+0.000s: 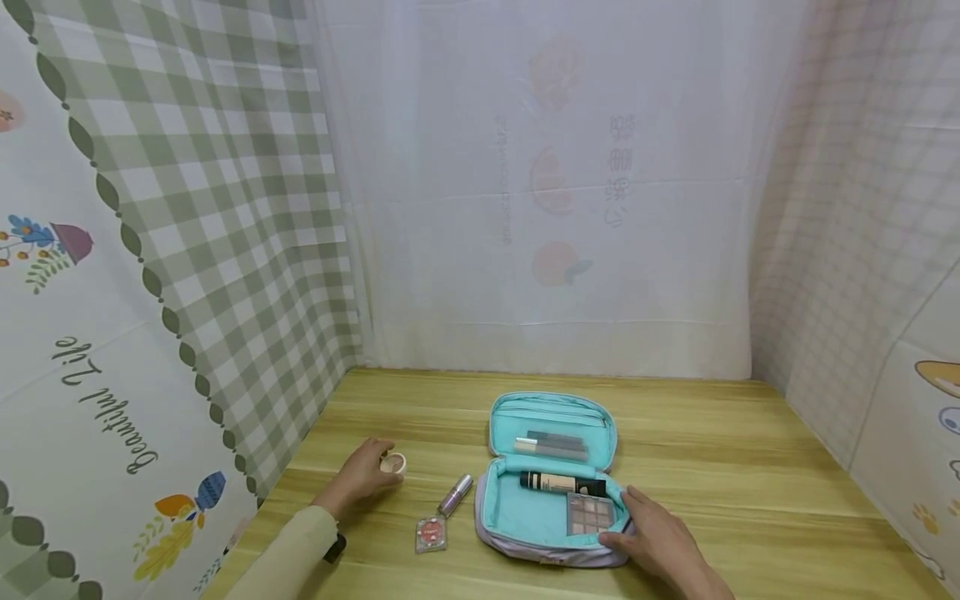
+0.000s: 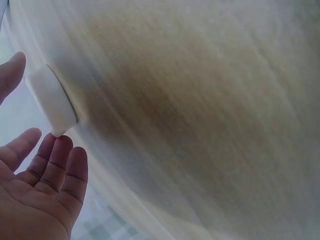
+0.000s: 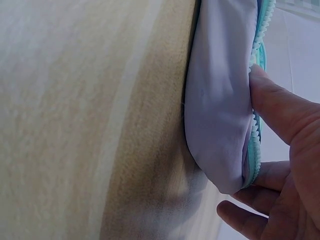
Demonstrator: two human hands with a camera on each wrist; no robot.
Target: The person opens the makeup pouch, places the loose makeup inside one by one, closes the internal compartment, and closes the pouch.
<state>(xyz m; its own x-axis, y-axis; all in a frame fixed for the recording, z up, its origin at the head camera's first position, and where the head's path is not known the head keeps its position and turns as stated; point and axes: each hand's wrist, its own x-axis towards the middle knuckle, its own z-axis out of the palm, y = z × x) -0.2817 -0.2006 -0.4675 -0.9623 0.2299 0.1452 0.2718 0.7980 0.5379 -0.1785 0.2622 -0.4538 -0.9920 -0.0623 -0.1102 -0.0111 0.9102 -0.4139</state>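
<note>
My left hand reaches round a small round white jar on the table's left. In the left wrist view, fingertips touch the jar's side while the thumb stands apart from it. An unzipped makeup bag, lilac outside and turquoise inside, lies with its lid folded back. At its right end my right hand holds the rim; the right wrist view has the thumb on the zipper and fingers at the corner. Inside lie a black-and-beige tube and an eyeshadow palette.
Between the left hand and the bag lie a shiny lipstick-like tube and a small clear compact with a red centre. Slim items show through the lid's mesh pocket. Cloth curtains border the wooden table.
</note>
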